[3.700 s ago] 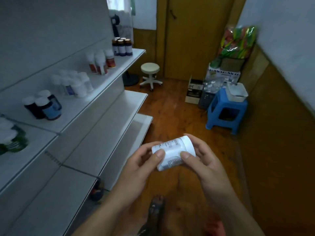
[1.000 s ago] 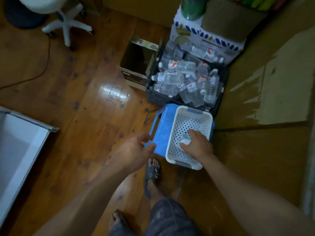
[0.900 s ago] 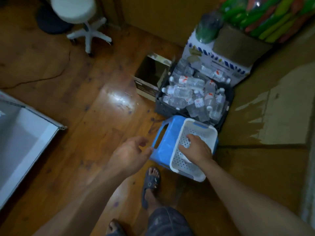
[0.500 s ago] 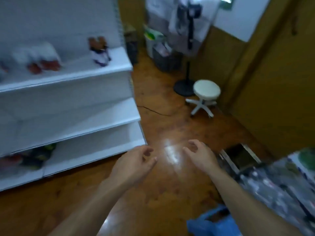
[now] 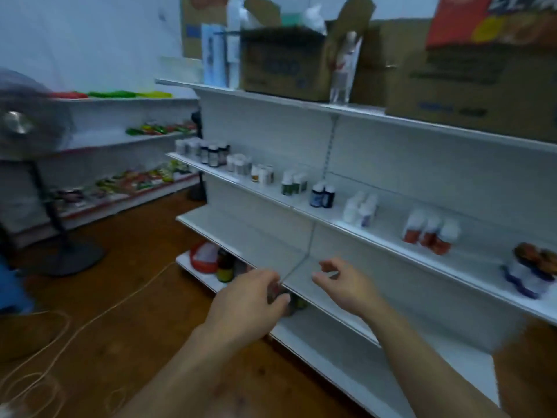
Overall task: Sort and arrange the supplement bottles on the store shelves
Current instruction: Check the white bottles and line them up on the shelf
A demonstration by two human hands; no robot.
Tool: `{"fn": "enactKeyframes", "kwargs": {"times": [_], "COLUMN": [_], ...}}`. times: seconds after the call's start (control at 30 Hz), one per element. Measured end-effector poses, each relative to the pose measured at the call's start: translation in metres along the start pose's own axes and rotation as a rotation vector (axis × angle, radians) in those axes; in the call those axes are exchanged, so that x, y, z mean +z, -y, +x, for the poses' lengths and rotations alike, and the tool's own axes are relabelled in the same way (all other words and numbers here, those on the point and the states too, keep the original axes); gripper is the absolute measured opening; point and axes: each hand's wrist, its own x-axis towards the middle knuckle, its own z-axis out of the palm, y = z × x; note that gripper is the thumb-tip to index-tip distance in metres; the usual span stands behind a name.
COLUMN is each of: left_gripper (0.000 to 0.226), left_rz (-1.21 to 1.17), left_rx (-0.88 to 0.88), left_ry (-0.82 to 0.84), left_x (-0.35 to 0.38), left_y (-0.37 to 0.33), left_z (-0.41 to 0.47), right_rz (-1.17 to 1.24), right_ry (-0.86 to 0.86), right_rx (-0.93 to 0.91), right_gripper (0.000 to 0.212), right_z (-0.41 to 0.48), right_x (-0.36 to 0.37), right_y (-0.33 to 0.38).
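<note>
Most supplement bottles (image 5: 322,196) stand in small groups along the middle shelf (image 5: 391,243). A few jars (image 5: 224,267) sit at the bottom shelf's left end, probably left to sort. The left hand (image 5: 253,300) and right hand (image 5: 343,285) hover apart, loosely curled and empty. Cardboard boxes (image 5: 280,64) top the unit, and the floor (image 5: 135,267) is wooden.

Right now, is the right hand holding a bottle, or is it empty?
Empty. The right hand hangs in front of the white shelf, fingers loosely curled, with nothing between them.
</note>
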Motion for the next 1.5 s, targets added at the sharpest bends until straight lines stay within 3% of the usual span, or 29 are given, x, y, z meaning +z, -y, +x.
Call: {"fn": "enactKeyframes", "kwargs": {"times": [0.3, 0.47, 0.83, 1.2, 1.5], "left_gripper": [0.046, 0.039, 0.04, 0.052, 0.051], "left_rz": [0.009, 0.069, 0.153, 0.084, 0.01], "left_rx": [-0.168, -0.227, -0.404, -0.363, -0.224], "left_ry": [-0.06, -0.121, -0.191, -0.202, -0.068], "left_x": [-0.029, -0.05, -0.117, -0.187, -0.243], "left_y": [0.111, 0.16, 0.286, 0.482, 0.607], "left_z": [0.085, 0.186, 0.336, 0.476, 0.617], "right_rz": [-0.032, -0.179, -0.198, -0.241, -0.293], "right_ry": [0.081, 0.087, 0.153, 0.11, 0.051], "right_rx": [-0.224, -0.313, -0.422, -0.312, -0.171], "right_gripper": [0.05, 0.054, 0.054, 0.047, 0.049], "right_z": [0.151, 0.268, 0.472, 0.641, 0.774], "right_x": [0.062, 0.076, 0.144, 0.252, 0.291], "right_y": [0.106, 0.141, 0.251, 0.369, 0.428]}}
